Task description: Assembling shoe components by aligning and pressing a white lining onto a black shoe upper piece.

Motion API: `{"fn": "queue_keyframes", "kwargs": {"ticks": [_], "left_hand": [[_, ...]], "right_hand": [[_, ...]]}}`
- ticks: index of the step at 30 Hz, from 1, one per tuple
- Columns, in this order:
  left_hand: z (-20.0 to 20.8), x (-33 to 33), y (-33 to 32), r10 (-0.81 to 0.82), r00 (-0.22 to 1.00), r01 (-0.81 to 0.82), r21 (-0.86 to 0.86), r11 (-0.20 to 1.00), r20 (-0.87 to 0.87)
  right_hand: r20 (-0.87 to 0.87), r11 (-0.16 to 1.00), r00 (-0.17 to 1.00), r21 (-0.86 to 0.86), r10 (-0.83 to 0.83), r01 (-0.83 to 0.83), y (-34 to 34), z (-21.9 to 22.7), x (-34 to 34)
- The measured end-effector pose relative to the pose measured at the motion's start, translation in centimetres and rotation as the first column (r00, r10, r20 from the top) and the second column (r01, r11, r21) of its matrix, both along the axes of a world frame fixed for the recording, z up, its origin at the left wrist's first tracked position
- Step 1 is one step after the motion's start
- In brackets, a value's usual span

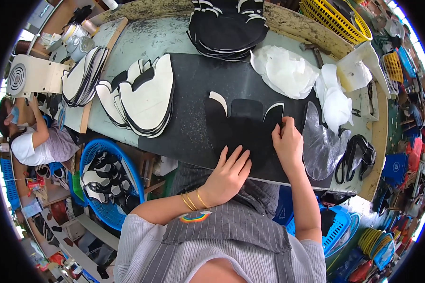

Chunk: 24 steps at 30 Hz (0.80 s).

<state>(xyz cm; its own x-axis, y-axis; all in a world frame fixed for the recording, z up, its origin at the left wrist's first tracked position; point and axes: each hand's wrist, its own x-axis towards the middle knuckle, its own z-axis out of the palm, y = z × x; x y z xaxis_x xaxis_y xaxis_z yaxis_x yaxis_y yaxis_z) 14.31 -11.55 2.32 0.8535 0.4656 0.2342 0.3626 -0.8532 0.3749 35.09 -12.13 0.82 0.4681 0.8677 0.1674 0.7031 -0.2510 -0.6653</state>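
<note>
A black shoe-upper piece [243, 127] with two pale-edged prongs lies flat on the dark work mat [189, 137] in front of me. My left hand [229, 175] rests on its near edge, fingers spread and palm down. At the right prong, my right hand [289, 141] pinches the piece's edge between thumb and curled fingers. To the left is a stack of white shoe-upper pieces [146, 101] with black edges. A pile of black upper pieces [227, 35] sits at the far side. Beside my right hand lies a shiny dark sheet [320, 146].
White sheets [288, 70], a hammer [314, 53] and a yellow basket [335, 19] are at the far right. Black-handled scissors [352, 158] lie near the right rim. A blue basket of cut pieces [136, 188] stands lower left. A co-worker [38, 134] sits at the left.
</note>
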Motion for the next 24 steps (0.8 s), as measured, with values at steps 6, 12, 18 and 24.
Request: {"fn": "queue_keyframes", "kwargs": {"ticks": [6,12,18,24], "left_hand": [[1.4,-1.8,5.4,0.346,0.891,-0.31,-0.162,0.937,0.293],[-2.3,-1.6,10.6,0.629,0.755,-0.413,-0.612,0.675,0.185],[-1.2,-0.8,11.9,0.528,0.741,-0.202,-0.612,0.764,0.415],[-3.2,-1.0,13.1,0.571,0.733,-0.263,-0.621,0.739,0.37]], "right_hand": [[0.422,0.992,0.903,0.059,0.075,-0.11,-1.7,2.2,0.1],[0.131,0.809,0.799,-0.04,0.587,-0.587,-3.3,2.1,-5.1],[0.174,0.773,0.753,-0.14,0.635,-0.619,-3.5,1.6,-5.1],[0.19,0.754,0.73,-0.204,0.657,-0.625,-3.6,1.4,-5.4]]}}
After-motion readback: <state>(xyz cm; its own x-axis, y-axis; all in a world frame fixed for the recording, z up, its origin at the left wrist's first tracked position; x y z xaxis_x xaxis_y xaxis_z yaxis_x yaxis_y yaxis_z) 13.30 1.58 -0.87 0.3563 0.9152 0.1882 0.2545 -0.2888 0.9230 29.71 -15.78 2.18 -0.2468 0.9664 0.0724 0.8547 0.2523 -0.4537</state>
